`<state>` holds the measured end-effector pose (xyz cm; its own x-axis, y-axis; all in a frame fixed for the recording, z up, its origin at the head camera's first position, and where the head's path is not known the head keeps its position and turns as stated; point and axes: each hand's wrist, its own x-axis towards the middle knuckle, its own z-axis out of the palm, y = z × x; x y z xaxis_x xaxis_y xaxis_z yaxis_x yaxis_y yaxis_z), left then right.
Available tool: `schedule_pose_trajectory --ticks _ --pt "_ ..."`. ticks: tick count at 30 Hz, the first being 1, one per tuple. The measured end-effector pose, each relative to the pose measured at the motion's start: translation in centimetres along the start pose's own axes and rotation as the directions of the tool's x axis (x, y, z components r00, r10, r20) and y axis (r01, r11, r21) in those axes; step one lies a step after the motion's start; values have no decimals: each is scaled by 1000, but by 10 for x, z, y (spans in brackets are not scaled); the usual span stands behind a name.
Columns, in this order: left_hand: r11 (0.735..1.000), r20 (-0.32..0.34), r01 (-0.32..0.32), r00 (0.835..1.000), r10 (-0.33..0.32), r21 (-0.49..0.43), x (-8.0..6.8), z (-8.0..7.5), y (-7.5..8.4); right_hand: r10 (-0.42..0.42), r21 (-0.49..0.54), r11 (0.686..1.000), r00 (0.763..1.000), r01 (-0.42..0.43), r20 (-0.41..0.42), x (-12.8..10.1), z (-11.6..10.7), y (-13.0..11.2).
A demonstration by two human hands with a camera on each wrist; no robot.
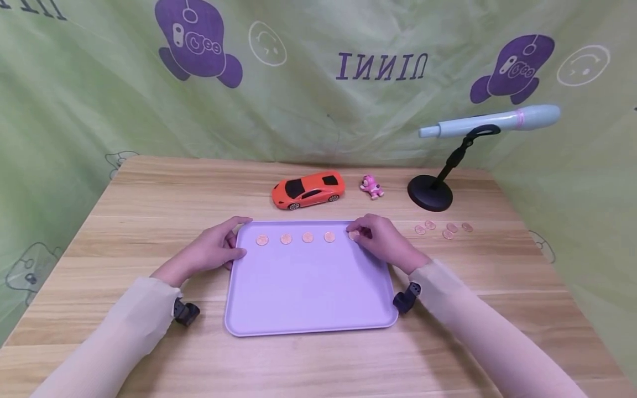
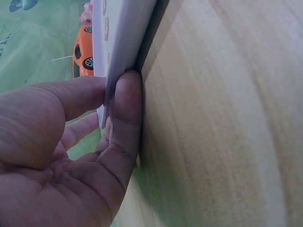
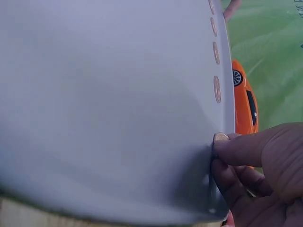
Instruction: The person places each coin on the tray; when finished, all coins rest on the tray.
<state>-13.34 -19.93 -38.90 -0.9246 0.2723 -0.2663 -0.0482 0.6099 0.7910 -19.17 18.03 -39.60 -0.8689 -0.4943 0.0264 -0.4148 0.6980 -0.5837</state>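
Note:
A lilac tray (image 1: 308, 287) lies on the table, with several copper coins (image 1: 307, 237) in a row along its far side. At the tray's far left corner my left hand (image 1: 214, 246) holds the edge; the left wrist view shows the thumb over the rim (image 2: 124, 52) and a finger beneath it. Over the far right corner, my right hand (image 1: 380, 237) pinches a coin (image 3: 220, 138) between thumb and fingers, at the end of the row. The held coin is partly covered by the fingertips, and whether it touches the tray I cannot tell.
Behind the tray stand an orange toy car (image 1: 308, 190) and a small pink toy figure (image 1: 371, 187). Farther right, a light blue microphone (image 1: 492, 122) rests on a black stand (image 1: 431, 193). Several loose coins (image 1: 448, 234) lie on the wooden table (image 1: 164, 188) right of the tray.

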Motion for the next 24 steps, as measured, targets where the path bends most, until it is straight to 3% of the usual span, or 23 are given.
schedule_pose_trajectory --ticks 13,24 --pt "1000 2 -2 1000 2 3 1 0 -2 59 -12 998 998 -58 25 -1 1 -5" --pt "1000 2 6 1000 -6 4 2 0 -2 34 -13 999 999 -34 11 -2 2 -5"
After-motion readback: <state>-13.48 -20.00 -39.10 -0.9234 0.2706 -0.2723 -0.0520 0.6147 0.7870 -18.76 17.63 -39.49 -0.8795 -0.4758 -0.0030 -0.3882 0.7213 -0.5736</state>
